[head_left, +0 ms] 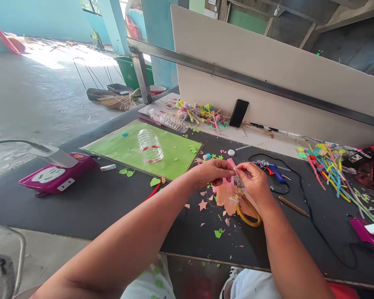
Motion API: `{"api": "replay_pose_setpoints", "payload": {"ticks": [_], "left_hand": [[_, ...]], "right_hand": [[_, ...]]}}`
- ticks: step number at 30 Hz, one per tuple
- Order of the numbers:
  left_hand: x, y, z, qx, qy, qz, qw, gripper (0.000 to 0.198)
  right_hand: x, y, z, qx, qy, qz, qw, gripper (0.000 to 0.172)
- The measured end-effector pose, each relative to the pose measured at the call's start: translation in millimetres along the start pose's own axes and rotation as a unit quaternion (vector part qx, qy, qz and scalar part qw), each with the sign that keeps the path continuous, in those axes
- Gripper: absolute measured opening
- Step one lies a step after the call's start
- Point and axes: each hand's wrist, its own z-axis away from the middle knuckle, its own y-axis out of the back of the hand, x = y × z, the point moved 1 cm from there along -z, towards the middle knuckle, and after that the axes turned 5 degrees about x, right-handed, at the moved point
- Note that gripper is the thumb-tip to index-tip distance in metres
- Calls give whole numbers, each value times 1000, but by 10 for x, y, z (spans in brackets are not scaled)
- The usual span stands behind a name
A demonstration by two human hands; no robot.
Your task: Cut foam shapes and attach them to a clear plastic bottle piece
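Observation:
My left hand (pixel 215 171) and my right hand (pixel 253 177) meet fingertip to fingertip above the dark table. Both are closed in a pinch on a crinkled clear plastic piece (pixel 237 182), which hangs below the fingers; its exact shape is hard to make out. Under my hands lie orange paper (pixel 226 201) and a tool with a yellow loop handle (pixel 248 219), partly covered. A small peach paper star (pixel 202 204) rests to the left among paper scraps. Just right of my right hand lies a blue glue gun (pixel 278 174) with a black cord.
A clear plastic bottle (pixel 150 146) lies on a green sheet (pixel 118 145). Bundles of coloured pipe cleaners (pixel 202 113), a phone (pixel 239 113) and a white board (pixel 268 62) stand behind. A purple power strip (pixel 57 174) is at left, a brown pencil (pixel 293 206) at right.

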Motion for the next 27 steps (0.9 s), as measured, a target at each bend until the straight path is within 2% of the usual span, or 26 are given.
{"api": "replay_pose_setpoints", "payload": {"ticks": [4,9,12,18,23,27], "left_hand": [[-60,-5,-38,13,-29,0,999,31],[-92,-36,-51,35,-60,-42,997,25],[-58,-71,-21,62,-54,-80,993,19],[-20,-105,-5,81,-41,-113,989,13],[5,-118,-10,116,-35,-89,989,8],[44,-152,15,102,-22,-45,993,6]], "right_hand": [[-28,11,-2,10,33,11,999,10],[-100,72,0,3,-32,-55,998,9],[-142,99,-3,-4,-40,-72,997,11],[-175,86,-5,15,28,-3,999,8],[-157,84,6,-2,-8,-4,1000,8],[-140,84,9,4,-17,-17,1000,10]]}}
